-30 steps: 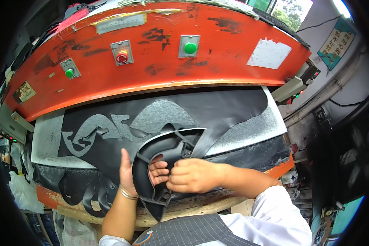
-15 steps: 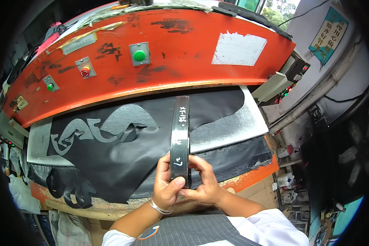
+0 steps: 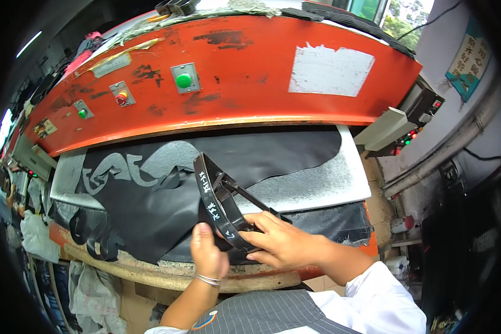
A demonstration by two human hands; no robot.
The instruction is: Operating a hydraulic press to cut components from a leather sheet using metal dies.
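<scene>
A black steel cutting die (image 3: 210,199) with white hand-written marks hangs tilted above the work surface. My right hand (image 3: 284,242) grips its near end from the right, thumb and fingers closed on the metal. On the near left side my left hand (image 3: 209,253) is closed against the die's lower end, thumb up; its other fingers are partly hidden. Below lies a sheet of black leather (image 3: 145,220), with curved cut-outs at its left. Grey-white cutting board (image 3: 312,195) shows through the holes and along the right.
An orange press beam (image 3: 245,72) with green and red buttons spans the far side. Leather strips (image 3: 94,239) dangle over the front left edge. The worn bench edge (image 3: 167,281) runs in front of me. A control box (image 3: 403,122) stands at the right.
The die has turned from edge-on to tilted, its far end swinging left, so its braced inside shows. My right hand has shifted to the right on it; my left hand has moved slightly left.
</scene>
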